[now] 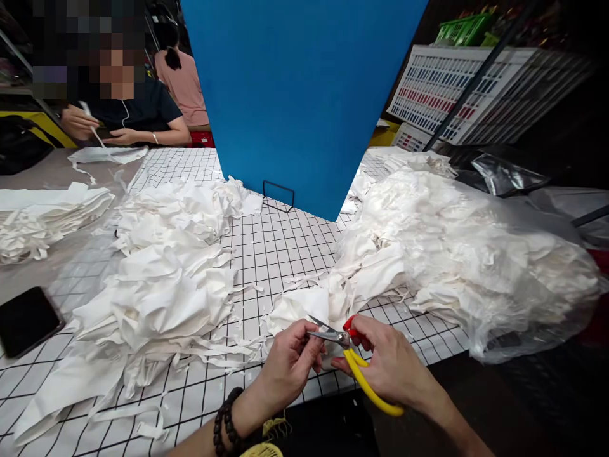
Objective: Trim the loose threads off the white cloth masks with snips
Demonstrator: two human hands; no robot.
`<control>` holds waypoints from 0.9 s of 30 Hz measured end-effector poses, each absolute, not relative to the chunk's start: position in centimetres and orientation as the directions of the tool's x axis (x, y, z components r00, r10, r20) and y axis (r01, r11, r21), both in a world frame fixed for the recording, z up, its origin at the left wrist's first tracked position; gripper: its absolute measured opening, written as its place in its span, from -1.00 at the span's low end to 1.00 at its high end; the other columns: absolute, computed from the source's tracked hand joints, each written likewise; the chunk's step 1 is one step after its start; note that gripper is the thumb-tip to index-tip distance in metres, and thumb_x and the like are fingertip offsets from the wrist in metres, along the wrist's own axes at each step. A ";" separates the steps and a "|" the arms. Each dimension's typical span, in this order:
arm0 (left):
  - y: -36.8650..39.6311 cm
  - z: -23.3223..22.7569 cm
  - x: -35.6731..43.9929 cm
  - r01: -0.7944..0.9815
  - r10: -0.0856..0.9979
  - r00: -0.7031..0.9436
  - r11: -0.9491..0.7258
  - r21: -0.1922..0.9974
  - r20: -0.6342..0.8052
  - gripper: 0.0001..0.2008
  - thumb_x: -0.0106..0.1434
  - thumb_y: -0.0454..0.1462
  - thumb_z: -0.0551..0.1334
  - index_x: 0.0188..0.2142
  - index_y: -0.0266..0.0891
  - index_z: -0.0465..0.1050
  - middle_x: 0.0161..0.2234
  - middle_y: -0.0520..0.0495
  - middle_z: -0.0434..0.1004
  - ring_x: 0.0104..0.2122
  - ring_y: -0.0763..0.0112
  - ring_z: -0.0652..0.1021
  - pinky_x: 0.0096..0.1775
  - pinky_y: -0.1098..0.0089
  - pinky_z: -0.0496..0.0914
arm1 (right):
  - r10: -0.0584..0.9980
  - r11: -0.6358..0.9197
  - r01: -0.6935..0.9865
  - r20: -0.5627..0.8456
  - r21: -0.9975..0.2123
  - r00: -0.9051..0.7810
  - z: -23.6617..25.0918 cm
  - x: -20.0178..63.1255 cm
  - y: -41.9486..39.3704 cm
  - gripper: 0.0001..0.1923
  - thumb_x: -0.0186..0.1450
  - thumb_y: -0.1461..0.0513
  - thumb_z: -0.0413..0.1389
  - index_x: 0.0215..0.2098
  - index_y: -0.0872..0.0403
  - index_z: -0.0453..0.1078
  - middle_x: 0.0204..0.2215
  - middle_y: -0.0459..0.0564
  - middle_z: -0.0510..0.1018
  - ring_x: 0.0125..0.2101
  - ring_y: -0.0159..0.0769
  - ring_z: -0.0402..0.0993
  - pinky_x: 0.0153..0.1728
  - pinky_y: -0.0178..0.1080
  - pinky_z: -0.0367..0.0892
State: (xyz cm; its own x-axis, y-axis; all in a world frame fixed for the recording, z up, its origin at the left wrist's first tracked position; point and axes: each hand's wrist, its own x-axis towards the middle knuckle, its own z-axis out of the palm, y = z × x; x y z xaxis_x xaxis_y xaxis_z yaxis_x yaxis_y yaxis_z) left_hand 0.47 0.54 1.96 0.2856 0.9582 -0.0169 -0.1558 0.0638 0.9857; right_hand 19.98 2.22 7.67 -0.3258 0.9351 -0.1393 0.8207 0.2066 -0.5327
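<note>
My right hand (387,358) grips a pair of scissors (340,336) with yellow and red handles. The slightly parted metal blades point left, toward my left hand (291,358). That hand, with dark beads at its wrist, is closed in a pinch by the blades, at the edge of a white cloth piece (302,306); the pinched part is mostly hidden by the fingers. Just beyond both hands, more white cloth pieces with thin straps (375,273) trail out of the heap on the right. A large pile of similar pieces (166,285) lies to the left of my hands.
A blue board (304,95) stands on the checked tabletop (280,247) beside a small black wire stand (278,195). A clear plastic bag (518,285) of white cloth sits at right. A phone (29,320) lies far left. Across the table, a co-worker (137,114) handles white cloth.
</note>
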 end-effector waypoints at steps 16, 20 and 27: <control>0.5 2.9 0.0 -0.082 0.944 0.321 0.108 0.991 -0.076 -0.77 0.35 -0.14 0.14 -0.30 -0.28 0.38 -0.44 -0.01 0.41 -0.56 0.54 0.42 -0.49 0.50 0.36 | 0.932 0.287 0.832 -0.060 -0.475 -0.356 6.6 20.8 2.3 -0.72 0.10 0.04 0.24 -0.50 0.02 0.29 -0.58 -0.15 0.42 -0.57 -0.37 0.25 -0.55 -0.32 0.02; 0.7 3.4 0.0 -0.088 0.938 0.335 0.129 0.988 -0.092 -0.74 0.33 -0.12 0.16 -0.33 -0.29 0.38 -0.45 0.00 0.40 -0.58 0.55 0.42 -0.51 0.50 0.34 | 0.929 0.305 0.819 -0.039 -0.486 -0.368 6.3 20.7 2.3 -0.69 0.12 0.04 0.22 -0.54 0.03 0.25 -0.62 -0.16 0.37 -0.59 -0.39 0.20 -0.54 -0.31 0.00; 0.8 3.2 0.3 -0.201 0.941 0.305 0.212 0.956 -0.145 -0.71 0.29 -0.07 0.20 -0.33 -0.29 0.38 -0.46 0.02 0.41 -0.58 0.55 0.42 -0.50 0.49 0.36 | 0.926 0.167 0.630 -0.099 -0.758 -0.365 4.8 20.8 2.3 -0.62 0.10 0.06 0.27 -0.56 0.05 0.17 -0.64 -0.20 0.22 -0.59 -0.43 0.08 -0.56 -0.34 0.01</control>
State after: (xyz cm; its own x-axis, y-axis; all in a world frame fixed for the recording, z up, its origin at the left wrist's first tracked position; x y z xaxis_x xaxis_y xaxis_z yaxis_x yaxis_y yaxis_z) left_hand 0.28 0.82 3.20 0.3046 0.9414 -0.1448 -0.2006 0.2120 0.9565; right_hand 20.79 2.35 4.78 -0.3647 0.9258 -0.0989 0.6301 0.1672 -0.7583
